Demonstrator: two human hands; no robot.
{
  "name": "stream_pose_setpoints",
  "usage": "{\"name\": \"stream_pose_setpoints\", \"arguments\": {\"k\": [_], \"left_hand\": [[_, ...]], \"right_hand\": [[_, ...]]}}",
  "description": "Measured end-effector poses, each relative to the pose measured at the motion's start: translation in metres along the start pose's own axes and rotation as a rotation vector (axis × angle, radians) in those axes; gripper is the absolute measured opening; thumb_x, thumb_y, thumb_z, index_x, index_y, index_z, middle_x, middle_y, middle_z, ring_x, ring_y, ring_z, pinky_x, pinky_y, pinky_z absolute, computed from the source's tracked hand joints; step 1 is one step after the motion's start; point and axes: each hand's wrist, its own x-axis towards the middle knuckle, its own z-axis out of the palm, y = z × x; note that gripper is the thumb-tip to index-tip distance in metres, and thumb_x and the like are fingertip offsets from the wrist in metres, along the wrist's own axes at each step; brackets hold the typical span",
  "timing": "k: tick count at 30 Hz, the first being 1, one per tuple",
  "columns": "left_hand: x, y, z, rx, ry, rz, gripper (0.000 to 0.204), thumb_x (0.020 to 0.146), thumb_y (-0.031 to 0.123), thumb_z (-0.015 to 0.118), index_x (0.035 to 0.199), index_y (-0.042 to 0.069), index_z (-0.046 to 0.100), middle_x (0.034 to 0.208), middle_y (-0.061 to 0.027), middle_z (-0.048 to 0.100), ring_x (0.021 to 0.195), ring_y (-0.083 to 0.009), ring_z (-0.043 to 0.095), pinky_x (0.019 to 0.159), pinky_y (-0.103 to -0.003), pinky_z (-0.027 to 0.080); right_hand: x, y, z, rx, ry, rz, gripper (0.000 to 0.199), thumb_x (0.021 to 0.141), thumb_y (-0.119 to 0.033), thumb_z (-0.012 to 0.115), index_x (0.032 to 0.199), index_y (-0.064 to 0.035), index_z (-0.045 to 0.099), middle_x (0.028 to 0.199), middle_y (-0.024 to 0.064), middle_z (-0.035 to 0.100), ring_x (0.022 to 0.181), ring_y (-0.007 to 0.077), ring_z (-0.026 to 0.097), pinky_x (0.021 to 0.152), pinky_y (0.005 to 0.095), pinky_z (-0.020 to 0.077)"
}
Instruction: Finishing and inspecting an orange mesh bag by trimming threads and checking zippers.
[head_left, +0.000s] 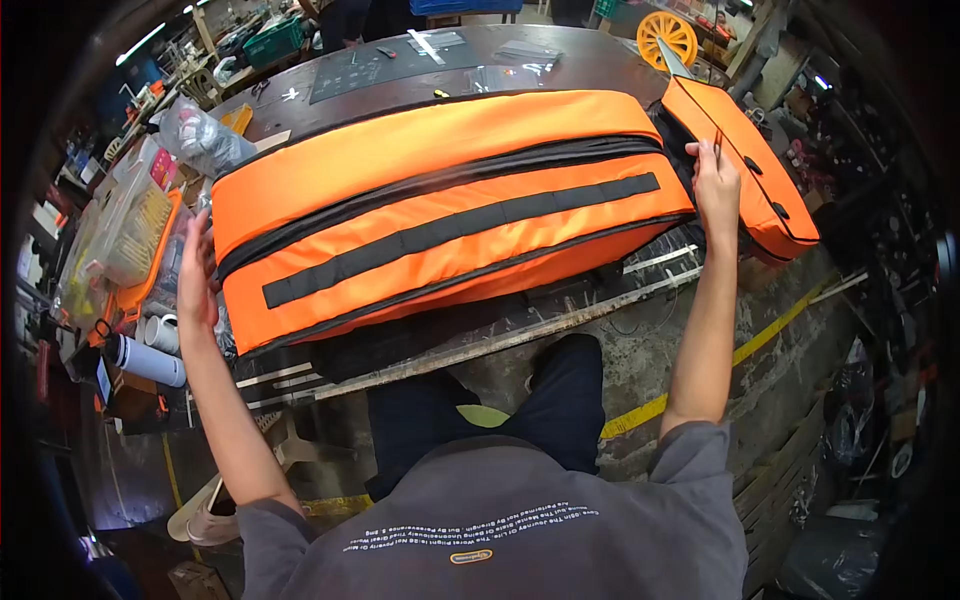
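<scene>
At the worktop's (560, 60) near edge, a long orange padded bag (440, 210) lies flat, its dark zip line apparently closed along the visible side. Left hand (196, 280) presses open-fingered against one end; right hand (716, 185) pinches a thin red tool beside the far-end flap (745, 165), which stands open.

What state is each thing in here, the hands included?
Long orange bag: lying flat on the workbench, its black zip line shut as far as it shows.
End flap: swung open at the bag's right end.
Left hand: open, pressed on the bag's left end.
Right hand: gripping the bag's right end beside the flap.
</scene>
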Motion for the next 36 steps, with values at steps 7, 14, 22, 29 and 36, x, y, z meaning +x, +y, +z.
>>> {"name": "stream_pose_setpoints", "arguments": {"k": [7, 14, 22, 29, 36], "left_hand": [[0.007, -0.036, 0.009, -0.127, -0.078, 0.099, 0.056, 0.119, 0.050, 0.051, 0.155, 0.007, 0.059, 0.150, -0.0045, 0.066, 0.138, -0.0183, 0.062, 0.121, -0.037, 0.046], [-0.065, -0.046, 0.012, -0.122, 0.069, 0.235, 0.057, 0.122, 0.045, 0.044, 0.162, 0.005, 0.051, 0.159, -0.0072, 0.058, 0.151, -0.0199, 0.051, 0.128, -0.036, 0.036], [-0.077, -0.175, -0.117, -0.166, 0.096, 0.188, 0.060, 0.122, 0.048, 0.044, 0.161, 0.004, 0.053, 0.156, -0.0107, 0.065, 0.129, -0.0238, 0.072, 0.111, -0.038, 0.058], [-0.086, -0.191, -0.119, -0.445, -0.195, 0.232, 0.061, 0.122, 0.047, 0.043, 0.162, 0.002, 0.053, 0.154, -0.0133, 0.066, 0.131, -0.0261, 0.071, 0.113, -0.041, 0.057], [-0.030, -0.169, -0.085, -0.704, -0.459, 0.267, 0.061, 0.122, 0.046, 0.043, 0.163, 0.000, 0.052, 0.152, -0.0159, 0.067, 0.132, -0.0283, 0.070, 0.116, -0.043, 0.056]], "right_hand": [[0.076, 0.011, 0.043, -0.169, -0.140, -0.082, 0.045, 0.115, -0.039, 0.055, 0.130, -0.0044, 0.080, 0.109, 0.0144, 0.082, 0.098, 0.0255, 0.079, 0.090, 0.0395, 0.0603], [0.078, 0.026, 0.043, -0.101, -0.210, -0.099, 0.046, 0.114, -0.036, 0.056, 0.124, 0.0009, 0.082, 0.115, 0.0167, 0.084, 0.110, 0.0255, 0.079, 0.099, 0.0374, 0.0572], [0.041, 0.068, -0.037, 0.320, -0.422, 0.402, 0.054, 0.119, -0.044, 0.052, 0.146, -0.0015, 0.071, 0.120, 0.0152, 0.079, 0.106, 0.0220, 0.074, 0.095, 0.0360, 0.0604], [-0.031, 0.072, -0.064, 0.553, -0.366, 0.125, 0.055, 0.123, -0.037, 0.042, 0.149, 0.0047, 0.067, 0.143, 0.0171, 0.073, 0.127, 0.0228, 0.073, 0.109, 0.0353, 0.0583], [-0.025, 0.094, -0.028, 0.695, -0.159, 0.124, 0.052, 0.118, -0.027, 0.043, 0.155, 0.0058, 0.060, 0.153, 0.0192, 0.066, 0.136, 0.0277, 0.067, 0.119, 0.0403, 0.0514]]}}
